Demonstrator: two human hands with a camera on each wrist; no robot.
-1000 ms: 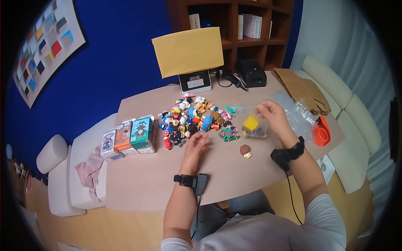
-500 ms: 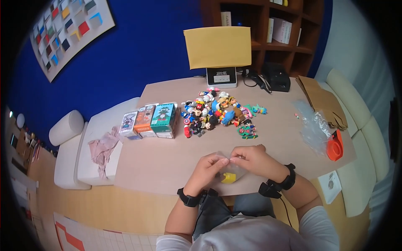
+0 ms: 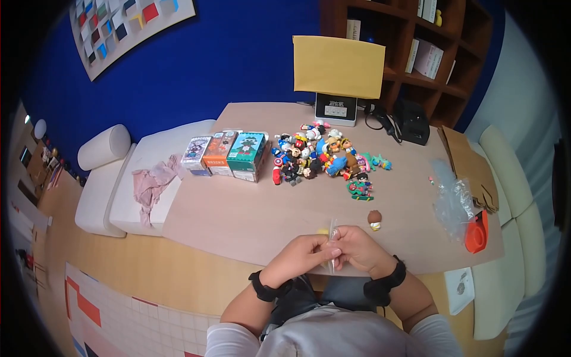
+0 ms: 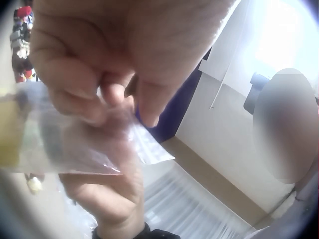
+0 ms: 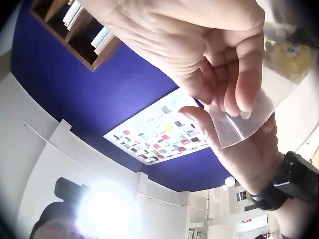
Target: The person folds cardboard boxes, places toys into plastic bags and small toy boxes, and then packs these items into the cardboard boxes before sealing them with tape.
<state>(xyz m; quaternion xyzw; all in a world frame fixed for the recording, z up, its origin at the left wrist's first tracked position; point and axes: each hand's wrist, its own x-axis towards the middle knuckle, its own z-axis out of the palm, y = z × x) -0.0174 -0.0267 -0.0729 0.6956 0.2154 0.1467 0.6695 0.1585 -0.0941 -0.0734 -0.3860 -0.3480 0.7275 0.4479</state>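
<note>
Near the table's front edge, my left hand (image 3: 300, 254) and right hand (image 3: 360, 250) meet at a small clear plastic bag (image 3: 333, 229), both pinching its edge. Something yellow shows inside the bag; the right wrist view shows the yellow thing (image 5: 291, 56) with small eyes, and the bag's zip strip (image 5: 233, 128) by my fingers. Beyond my right hand, a small brown-headed figure (image 3: 374, 219) lies on the table. A pile of colourful figures (image 3: 315, 156) lies farther back.
Three boxes (image 3: 245, 156) stand at the left of the table (image 3: 238, 223). On the right are loose plastic bags (image 3: 453, 202), an orange tape dispenser (image 3: 476, 233) and brown paper bags (image 3: 467, 166). A yellow-covered screen (image 3: 339, 66) and a black device (image 3: 411, 122) stand at the back.
My right hand has brought the bag from the table's right side to the front edge, where my left hand took hold too. The bag has since turned edge-on, and the head view has shifted.
</note>
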